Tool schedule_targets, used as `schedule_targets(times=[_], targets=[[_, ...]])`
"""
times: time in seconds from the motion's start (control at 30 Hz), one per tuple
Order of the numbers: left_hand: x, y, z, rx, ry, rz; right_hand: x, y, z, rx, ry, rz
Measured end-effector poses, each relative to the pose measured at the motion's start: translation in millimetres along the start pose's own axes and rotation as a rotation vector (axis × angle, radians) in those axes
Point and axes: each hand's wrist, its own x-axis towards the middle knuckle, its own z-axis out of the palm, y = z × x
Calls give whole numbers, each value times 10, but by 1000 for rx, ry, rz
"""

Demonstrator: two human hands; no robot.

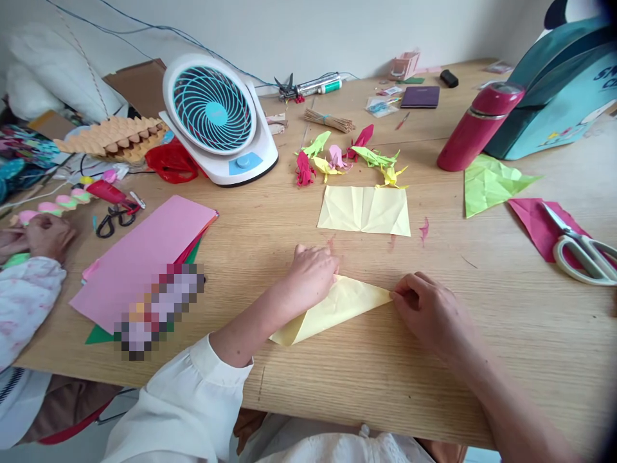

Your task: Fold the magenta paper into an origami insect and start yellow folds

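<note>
A pale yellow paper (344,301), folded over into a triangle-like shape, lies on the table near its front edge. My left hand (313,273) presses on its upper left part with the fingers curled together. At the paper's right corner, my right hand (424,305) pinches the tip between thumb and finger. The lower left side of the fold bulges up a little. Just behind my hands lies a creased pale yellow sheet (364,211), and past it stand several small folded paper figures (332,157) in green, pink, red and yellow.
A white fan (214,112) stands at the back left, near a pink paper stack (149,257). To the right are a red bottle (479,128), green paper (494,183), scissors (585,254) on red paper and a blue bag (554,96). Another person's hands (45,238) are at far left.
</note>
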Motion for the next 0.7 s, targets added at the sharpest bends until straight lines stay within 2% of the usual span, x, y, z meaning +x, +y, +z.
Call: schedule_targets(times=[0.23,0.33,0.47,0.7], targets=[[4,-4,9,2,63,-1,15,-14,-13,-8,-17,28],[3,-53,75,-68,89,150,11,-23,-21,4,-20,36],[20,-119,168,-210,32,391,8,-37,-24,3,-11,4],[62,-124,99,-55,-28,524,1,-60,-12,32,-15,2]])
